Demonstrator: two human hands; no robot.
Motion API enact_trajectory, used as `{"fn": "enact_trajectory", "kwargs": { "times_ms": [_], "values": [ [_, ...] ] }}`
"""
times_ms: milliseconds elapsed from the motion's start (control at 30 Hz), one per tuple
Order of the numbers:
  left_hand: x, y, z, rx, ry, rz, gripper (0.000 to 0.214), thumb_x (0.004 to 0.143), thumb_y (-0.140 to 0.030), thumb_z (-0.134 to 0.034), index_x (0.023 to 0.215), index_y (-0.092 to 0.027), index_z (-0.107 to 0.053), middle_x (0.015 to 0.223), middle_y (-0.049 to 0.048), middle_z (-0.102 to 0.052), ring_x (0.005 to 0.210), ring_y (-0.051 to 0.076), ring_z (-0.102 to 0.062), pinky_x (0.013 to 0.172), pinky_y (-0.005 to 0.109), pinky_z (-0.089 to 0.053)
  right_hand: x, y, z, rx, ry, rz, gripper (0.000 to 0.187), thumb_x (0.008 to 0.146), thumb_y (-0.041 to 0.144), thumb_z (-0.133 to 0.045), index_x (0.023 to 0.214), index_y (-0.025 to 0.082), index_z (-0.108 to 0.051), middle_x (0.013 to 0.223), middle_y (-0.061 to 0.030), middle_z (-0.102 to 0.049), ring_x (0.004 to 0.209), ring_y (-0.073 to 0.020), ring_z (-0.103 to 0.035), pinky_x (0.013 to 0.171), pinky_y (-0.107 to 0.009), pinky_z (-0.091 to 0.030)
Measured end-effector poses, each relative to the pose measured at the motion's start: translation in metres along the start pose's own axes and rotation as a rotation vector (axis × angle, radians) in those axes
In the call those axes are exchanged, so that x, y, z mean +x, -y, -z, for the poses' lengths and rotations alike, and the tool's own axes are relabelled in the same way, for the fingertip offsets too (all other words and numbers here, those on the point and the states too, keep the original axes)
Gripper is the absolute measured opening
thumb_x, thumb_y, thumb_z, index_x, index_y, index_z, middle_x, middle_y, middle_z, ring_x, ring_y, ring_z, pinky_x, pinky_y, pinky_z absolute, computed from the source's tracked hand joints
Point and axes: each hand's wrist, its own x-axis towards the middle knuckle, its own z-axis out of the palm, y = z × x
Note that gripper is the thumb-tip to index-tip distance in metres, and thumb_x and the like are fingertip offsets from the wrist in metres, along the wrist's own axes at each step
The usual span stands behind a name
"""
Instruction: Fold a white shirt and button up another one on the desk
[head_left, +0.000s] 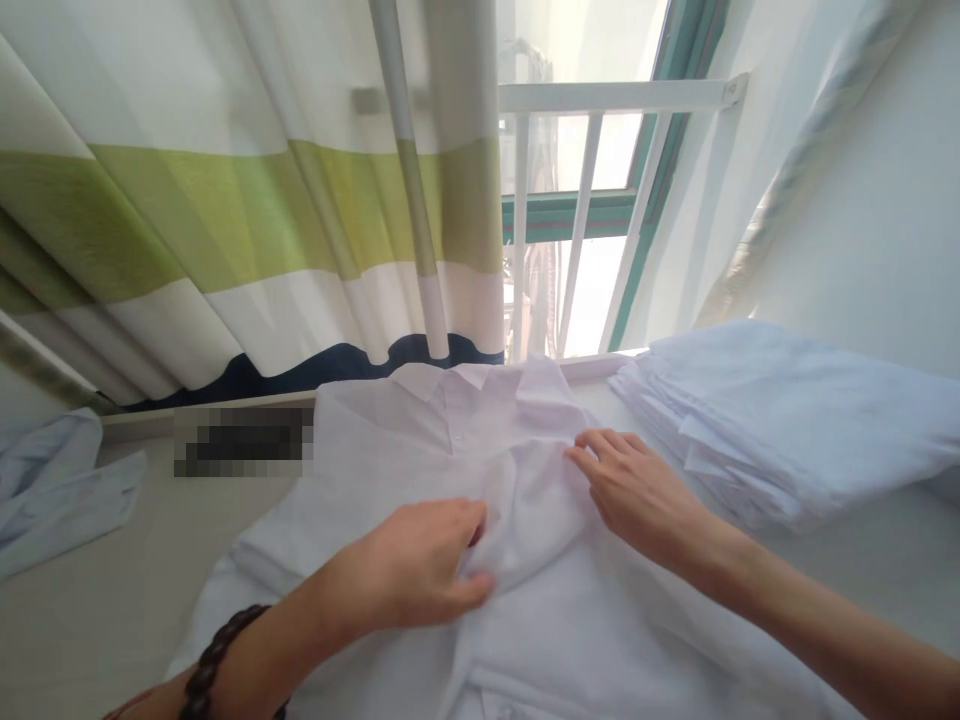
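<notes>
A white collared shirt (390, 440) lies spread in front of me, its collar at the far edge and its front creased in the middle. My right hand (619, 475) pinches a fold of the shirt on its right side, below the collar. Over the middle of the shirt, my left hand (424, 560) has its fingers bent and its thumb apart from them. Cloth shows in the gap between that thumb and the fingers. A dark braided bracelet (217, 655) circles my left wrist.
A stack of folded white cloth (795, 410) rests at the right. Crumpled pale cloth (60, 480) lies far left on the light surface (105, 620), near a dark pixelated patch (244, 440). Behind hang a striped curtain (247, 210) and a white railing (615, 97) before the window.
</notes>
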Motion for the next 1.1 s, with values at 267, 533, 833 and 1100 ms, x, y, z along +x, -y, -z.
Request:
{"fn": "enact_trajectory", "kwargs": {
  "times_ms": [267,533,833,1100],
  "values": [
    [0.031,0.042,0.011,-1.011,-0.070,0.165,0.020,0.076,-0.036,-0.063,0.087,-0.019,-0.064,0.081,0.0026,-0.067,0.072,0.019,-0.062,0.060,0.025,-0.047,0.009,0.051,0.019,0.672,-0.136,0.024,0.029,0.097,0.033,-0.038,0.073,0.020,-0.050,0.064,0.0025,-0.054,0.060,-0.0130,-0.048,0.061,-0.026,-0.037],
    [0.023,0.066,-0.006,-1.132,-0.269,0.171,0.031,0.076,-0.019,-0.056,0.107,-0.018,-0.058,0.104,0.0072,-0.063,0.094,0.018,-0.061,0.082,0.028,-0.048,0.023,0.074,0.015,0.794,0.319,-0.030,0.044,0.088,0.048,-0.047,0.053,0.020,-0.044,0.051,0.0020,-0.049,0.048,-0.0112,-0.039,0.047,-0.025,-0.026],
    [-0.016,0.061,-0.014,-0.513,-0.302,-0.279,0.021,0.078,-0.031,-0.054,0.096,-0.021,-0.050,0.095,0.0038,-0.053,0.086,0.018,-0.050,0.080,0.030,-0.045,0.048,0.070,0.001,1.718,0.261,-0.339,0.023,0.083,0.039,-0.049,0.074,0.019,-0.053,0.058,0.0050,-0.050,0.049,-0.0103,-0.046,0.045,-0.021,-0.035],
    [-0.012,0.061,-0.029,-0.205,-0.153,-0.338,0.052,0.075,-0.027,-0.068,0.125,-0.026,-0.049,0.122,0.0088,-0.049,0.114,0.025,-0.047,0.102,0.038,-0.039,0.047,0.057,-0.031,1.608,-0.122,-0.477,0.030,0.085,0.050,-0.051,0.094,0.022,-0.049,0.079,0.0022,-0.053,0.065,-0.0140,-0.051,0.056,-0.025,-0.043]
  ]
}}
